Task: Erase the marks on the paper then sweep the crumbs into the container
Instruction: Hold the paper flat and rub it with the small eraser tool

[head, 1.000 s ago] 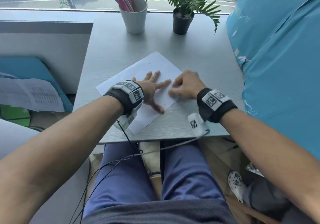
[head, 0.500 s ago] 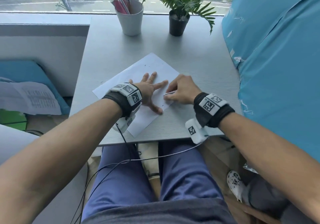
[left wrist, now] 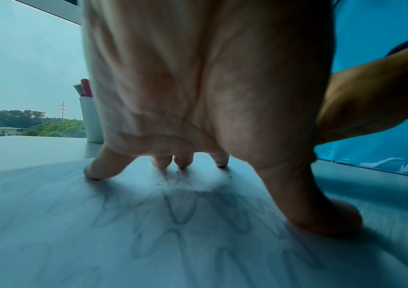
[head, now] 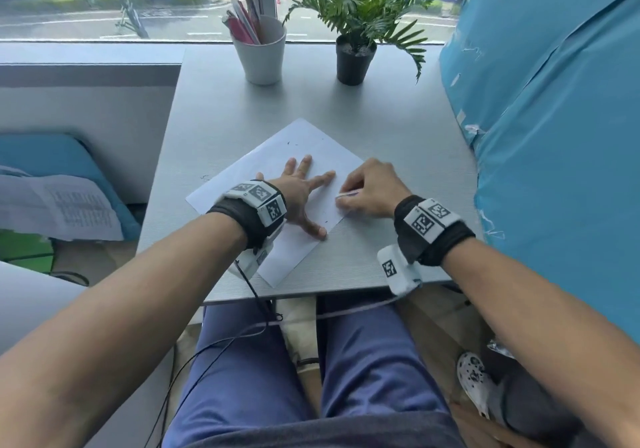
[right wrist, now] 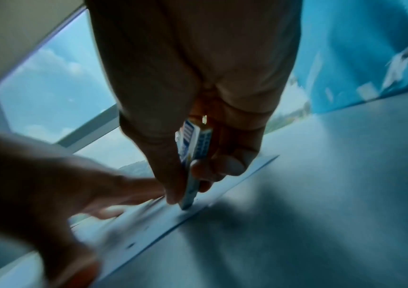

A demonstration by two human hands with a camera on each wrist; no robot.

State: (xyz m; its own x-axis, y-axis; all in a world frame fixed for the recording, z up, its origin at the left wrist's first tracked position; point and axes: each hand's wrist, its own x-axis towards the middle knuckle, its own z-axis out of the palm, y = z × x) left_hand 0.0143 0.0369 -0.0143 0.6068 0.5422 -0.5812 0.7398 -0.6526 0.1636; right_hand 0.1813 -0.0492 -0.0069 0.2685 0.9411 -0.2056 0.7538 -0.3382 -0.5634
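Office-type setting indicated: grey laminate worktop (head: 214,108) set against street-facing window (head: 104,0); white pen-filled cup (head: 261,56) and small black-potted plant (head: 355,56) noted.

The white paper (head: 298,156) carries faint grey pencil loops (left wrist: 180,210). The eraser (right wrist: 193,155) wears a blue-and-white striped sleeve. The table (head: 225,101) is grey.

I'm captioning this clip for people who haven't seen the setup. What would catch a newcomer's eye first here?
First, the two hands at the middle of the grey desk: the left hand pressed flat with spread fingers on the white paper, the right hand pinching an eraser against the paper's right edge. Then the faint pencil loops under the left palm, and at the far edge the white cup of pens beside a potted plant.
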